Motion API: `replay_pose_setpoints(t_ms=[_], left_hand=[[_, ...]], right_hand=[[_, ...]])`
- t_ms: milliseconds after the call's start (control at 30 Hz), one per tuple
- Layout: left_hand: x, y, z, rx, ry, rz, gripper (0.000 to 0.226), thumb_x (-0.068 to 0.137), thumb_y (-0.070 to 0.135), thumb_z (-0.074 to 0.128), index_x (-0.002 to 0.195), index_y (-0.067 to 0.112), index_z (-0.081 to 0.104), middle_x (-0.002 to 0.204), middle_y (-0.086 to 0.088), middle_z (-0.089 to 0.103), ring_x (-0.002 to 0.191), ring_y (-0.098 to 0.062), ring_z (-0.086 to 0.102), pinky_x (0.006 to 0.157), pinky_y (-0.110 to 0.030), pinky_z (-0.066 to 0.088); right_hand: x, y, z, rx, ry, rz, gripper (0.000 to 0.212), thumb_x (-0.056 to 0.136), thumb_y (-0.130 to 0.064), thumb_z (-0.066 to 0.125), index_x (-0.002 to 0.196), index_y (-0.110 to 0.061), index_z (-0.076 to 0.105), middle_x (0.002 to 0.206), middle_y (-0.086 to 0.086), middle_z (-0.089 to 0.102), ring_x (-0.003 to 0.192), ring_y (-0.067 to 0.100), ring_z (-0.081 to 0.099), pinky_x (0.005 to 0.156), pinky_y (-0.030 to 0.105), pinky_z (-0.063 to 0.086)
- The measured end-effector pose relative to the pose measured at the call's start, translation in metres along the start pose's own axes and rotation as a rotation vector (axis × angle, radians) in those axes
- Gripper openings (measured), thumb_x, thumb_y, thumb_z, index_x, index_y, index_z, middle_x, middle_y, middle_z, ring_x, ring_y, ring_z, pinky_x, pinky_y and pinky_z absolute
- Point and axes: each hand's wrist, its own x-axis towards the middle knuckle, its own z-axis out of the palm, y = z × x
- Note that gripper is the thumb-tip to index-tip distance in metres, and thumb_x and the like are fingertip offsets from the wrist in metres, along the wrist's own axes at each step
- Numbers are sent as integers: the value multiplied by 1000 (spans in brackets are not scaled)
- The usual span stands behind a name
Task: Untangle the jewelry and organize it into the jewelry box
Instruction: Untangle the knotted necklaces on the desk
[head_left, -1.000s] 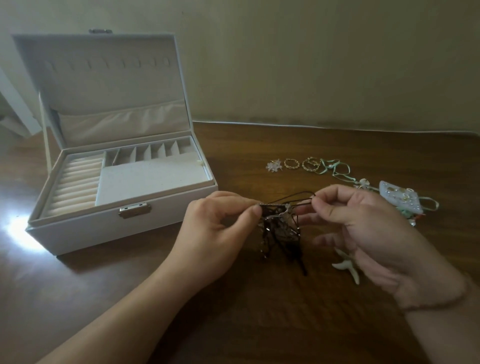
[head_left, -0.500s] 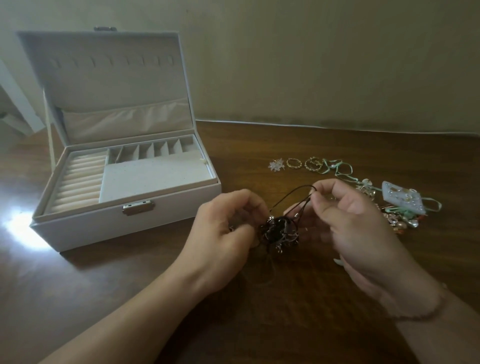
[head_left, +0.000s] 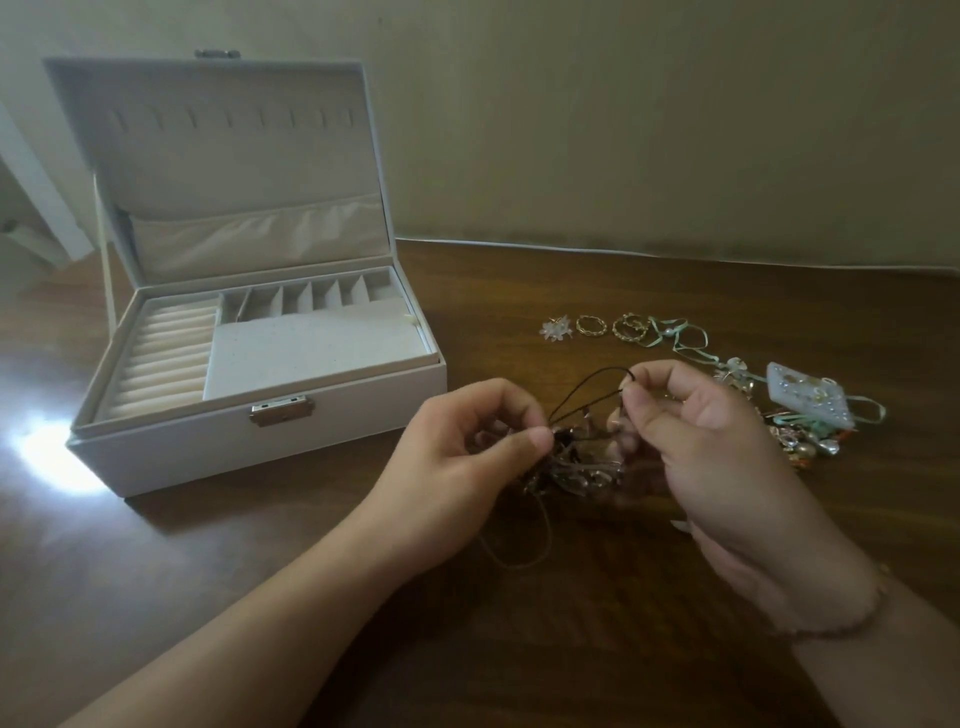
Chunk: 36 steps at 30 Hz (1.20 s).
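Note:
A tangled clump of dark cords and gold pieces (head_left: 576, 465) hangs between my hands just above the wooden table. My left hand (head_left: 467, 457) pinches the clump at its left side with thumb and forefinger. My right hand (head_left: 711, 447) pinches a black cord loop (head_left: 592, 392) that stretches up from the clump. The white jewelry box (head_left: 270, 431) stands open at the left, its ring rolls and small compartments showing nothing inside. A thin cord loop (head_left: 511, 556) trails on the table below my left hand.
Behind my right hand lie a clear flower earring (head_left: 556, 328), two gold rings (head_left: 591, 326), a mint ribbon (head_left: 675, 332), a white beaded piece (head_left: 810, 400) and a heap of small charms (head_left: 810, 447). The wall rises close behind the table's far edge.
My hands have drawn slightly apart, and the black cord loop now stretches tighter between them. The clump sits lower, and a thin loop has dropped onto the table.

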Motion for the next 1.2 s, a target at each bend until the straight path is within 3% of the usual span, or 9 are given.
replay_pose_setpoints(t_ms=[100,233,467,633,733,833,933,1067,1200], left_hand=[[1,1,-2,-179,73,-18,13,95,24,59,83,22,63,73,2,58,68,-17,55,63,-28,47],[3,-1,-4,-131,219,-11,13,99,22,53,90,15,60,66,2,56,63,-16,56,67,-39,49],[6,-3,-5,-116,433,17,13,100,17,53,88,19,59,60,3,48,54,-15,49,57,-36,46],[8,-3,-10,-105,466,-23,12,99,21,54,89,20,61,52,8,41,46,-9,35,49,-29,34],[10,-2,-12,-12,488,33,10,98,17,57,90,19,62,50,8,42,43,-8,34,42,-26,31],[8,-3,-16,89,471,90,7,91,14,67,91,20,64,50,10,41,45,-5,36,44,-27,39],[5,-7,-16,408,417,102,20,80,17,79,89,29,66,61,16,46,57,-5,45,58,-18,43],[0,-4,-7,737,264,144,17,80,38,75,95,38,67,89,24,52,86,7,52,67,-11,39],[-3,2,2,729,63,286,38,88,60,56,115,35,64,109,21,61,106,-4,52,83,-32,51]], right_hand=[[4,1,-5,-126,48,-50,9,99,-21,53,95,-18,60,54,-7,54,48,10,51,44,31,43],[5,-6,-12,-33,46,-37,14,90,-29,63,96,-17,62,54,-2,50,49,10,49,50,29,47],[15,-11,-23,348,109,111,14,86,-2,62,93,-14,60,73,1,56,53,7,50,58,23,52],[18,-9,-28,445,184,182,11,93,-5,57,93,-16,58,57,-6,45,40,3,35,37,16,37],[19,-15,-38,320,209,148,7,96,-9,56,97,-15,59,62,-5,45,41,3,31,31,14,26],[21,-16,-47,-111,118,70,8,94,-14,59,101,-17,63,63,-2,48,41,5,34,31,17,28],[18,-14,-45,-445,-36,31,9,90,-17,64,97,-22,66,57,-2,51,41,8,39,35,19,32],[11,-13,-33,-58,-250,188,30,78,-23,64,104,-9,65,64,2,51,44,9,41,28,16,28],[5,-16,-29,295,-458,189,27,83,-28,61,104,-11,66,78,10,55,49,13,48,27,12,27]])
